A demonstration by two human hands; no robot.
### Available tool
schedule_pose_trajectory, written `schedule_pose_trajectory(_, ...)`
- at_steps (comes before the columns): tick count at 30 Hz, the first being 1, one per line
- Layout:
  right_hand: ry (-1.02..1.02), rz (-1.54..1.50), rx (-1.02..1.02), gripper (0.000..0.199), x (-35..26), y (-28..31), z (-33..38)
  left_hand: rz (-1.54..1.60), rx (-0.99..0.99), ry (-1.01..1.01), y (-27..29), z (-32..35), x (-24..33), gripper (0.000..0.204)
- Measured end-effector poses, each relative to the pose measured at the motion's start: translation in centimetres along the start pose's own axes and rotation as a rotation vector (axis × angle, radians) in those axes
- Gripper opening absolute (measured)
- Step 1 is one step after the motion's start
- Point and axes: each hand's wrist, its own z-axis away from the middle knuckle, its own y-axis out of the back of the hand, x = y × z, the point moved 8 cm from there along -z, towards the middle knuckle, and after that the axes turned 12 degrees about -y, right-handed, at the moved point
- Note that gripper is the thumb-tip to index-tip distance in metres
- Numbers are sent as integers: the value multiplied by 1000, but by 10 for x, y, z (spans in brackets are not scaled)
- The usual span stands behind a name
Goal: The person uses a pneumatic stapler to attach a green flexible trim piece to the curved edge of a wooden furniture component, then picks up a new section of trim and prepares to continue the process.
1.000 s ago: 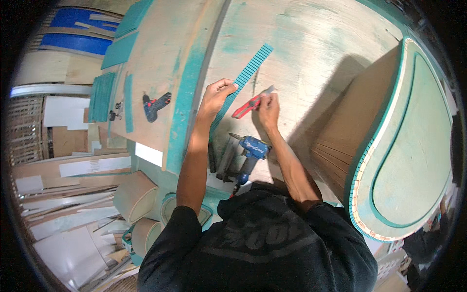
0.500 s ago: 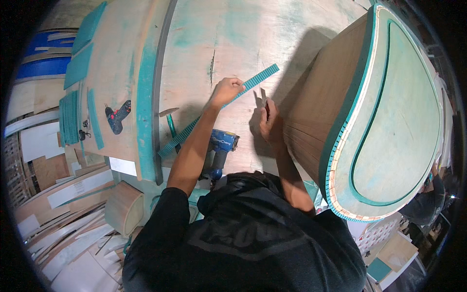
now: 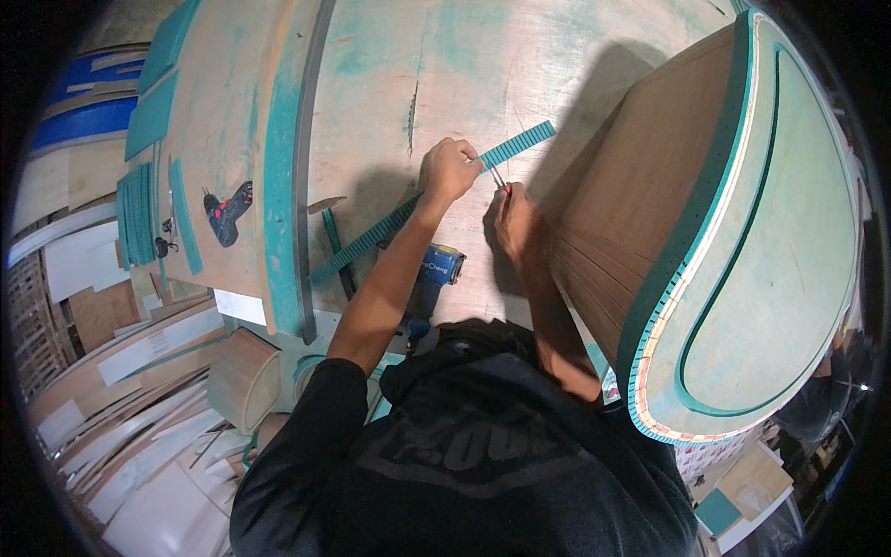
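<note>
My left hand [image 3: 452, 171] pinches a long teal strip [image 3: 518, 143] with close crosswise slits. The strip slants from lower left to upper right over the wooden table [image 3: 371, 102], passing partly under my left forearm. My right hand [image 3: 521, 223] is closed on a small hand tool [image 3: 499, 179] with a slim metal tip and a bit of red; its exact kind is unclear. The tool's tip meets the strip's lower edge, just right of my left fingers. Right of my hands stands a large curved wooden piece [image 3: 650, 158] with a teal-edged, rounded panel [image 3: 742, 269].
A blue nail gun [image 3: 441, 265] lies below my left forearm, partly hidden. A green-handled hammer [image 3: 332, 232] lies partly under the strip. Left of a dark raised edge [image 3: 308, 167] are a cordless drill [image 3: 227, 213] and stacked teal slitted strips [image 3: 135, 213]. Offcuts [image 3: 139, 446] pile at lower left.
My right hand has brought the tool up against the strip, turning its tip. The view has shifted slightly; my left hand still pinches the strip.
</note>
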Motion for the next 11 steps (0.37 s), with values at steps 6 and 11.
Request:
schedule_pose_trajectory(6,20,53,-6,27,-1,-3,-4,45,110,93,-4,13,-8,23)
schedule_pose_trajectory(11,-20,72,-87,32,0,-20,-16,94,192,87,-5,19,-13,24)
